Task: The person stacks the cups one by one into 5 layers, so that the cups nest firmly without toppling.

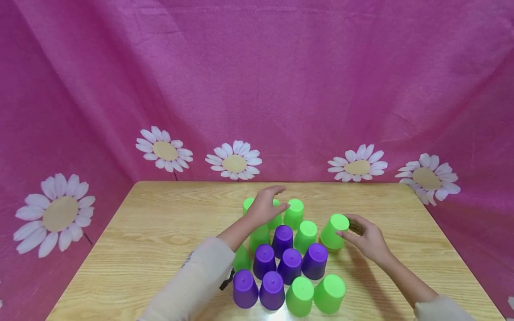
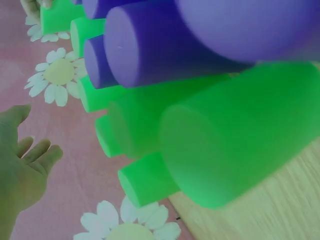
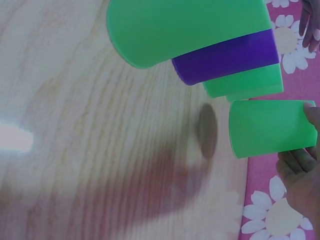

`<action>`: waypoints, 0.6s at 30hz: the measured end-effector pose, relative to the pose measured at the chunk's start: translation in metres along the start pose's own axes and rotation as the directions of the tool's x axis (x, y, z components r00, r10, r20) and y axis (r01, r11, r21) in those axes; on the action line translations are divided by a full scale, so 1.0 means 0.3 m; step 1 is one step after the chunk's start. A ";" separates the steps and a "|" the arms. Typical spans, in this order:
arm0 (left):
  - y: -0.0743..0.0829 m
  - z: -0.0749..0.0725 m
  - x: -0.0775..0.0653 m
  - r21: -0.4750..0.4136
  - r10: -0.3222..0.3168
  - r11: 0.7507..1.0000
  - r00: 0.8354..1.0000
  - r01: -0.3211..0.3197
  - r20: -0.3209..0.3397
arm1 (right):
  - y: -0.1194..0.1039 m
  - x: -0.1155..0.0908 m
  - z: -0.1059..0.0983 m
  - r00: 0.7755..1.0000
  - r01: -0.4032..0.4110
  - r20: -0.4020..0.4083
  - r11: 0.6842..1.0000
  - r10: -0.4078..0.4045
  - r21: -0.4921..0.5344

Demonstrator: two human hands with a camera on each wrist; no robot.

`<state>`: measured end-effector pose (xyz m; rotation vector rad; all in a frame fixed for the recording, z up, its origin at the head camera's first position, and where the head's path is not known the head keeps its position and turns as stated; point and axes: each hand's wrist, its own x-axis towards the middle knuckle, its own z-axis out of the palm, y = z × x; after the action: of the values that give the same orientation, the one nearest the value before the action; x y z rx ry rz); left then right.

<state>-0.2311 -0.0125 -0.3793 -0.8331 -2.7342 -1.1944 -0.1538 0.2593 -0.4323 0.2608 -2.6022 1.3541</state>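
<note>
My right hand [image 1: 372,241] holds an upside-down green plastic cup [image 1: 331,234] between thumb and fingers, to the right of the other cups. In the right wrist view the held cup [image 3: 270,127] hangs above the tabletop, its shadow lying apart from it. My left hand [image 1: 263,206], empty with fingers loosely extended, hovers over the back green cups; one of these, a green cup [image 1: 293,216], stands just right of its fingers. A purple cup [image 1: 283,240] and a green cup [image 1: 306,237] stand upside down between the two hands. My left forearm partly hides green cups on the left.
Nearer the front edge stand several more upturned cups, among them a purple cup [image 1: 272,292] and a green cup [image 1: 329,294]. All are on a wooden table [image 1: 160,227]. Behind it hangs a pink cloth [image 1: 281,98] with white daisies.
</note>
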 end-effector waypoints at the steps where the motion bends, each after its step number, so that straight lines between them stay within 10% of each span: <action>1: -0.007 -0.003 -0.008 -0.004 0.006 1.000 1.000 -0.006 -0.009 | -0.002 0.004 0.002 1.000 0.000 -0.002 1.000 0.000 0.002; 18: -0.082 -0.042 -0.129 -0.160 -0.083 0.985 0.994 0.070 -0.077 | -0.005 0.127 0.044 0.997 -0.082 0.014 0.997 0.082 0.000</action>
<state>-0.2123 -0.0528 -0.3964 -0.6795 -2.6552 -1.4411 -0.1914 0.2453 -0.4289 0.1652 -2.6511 1.3839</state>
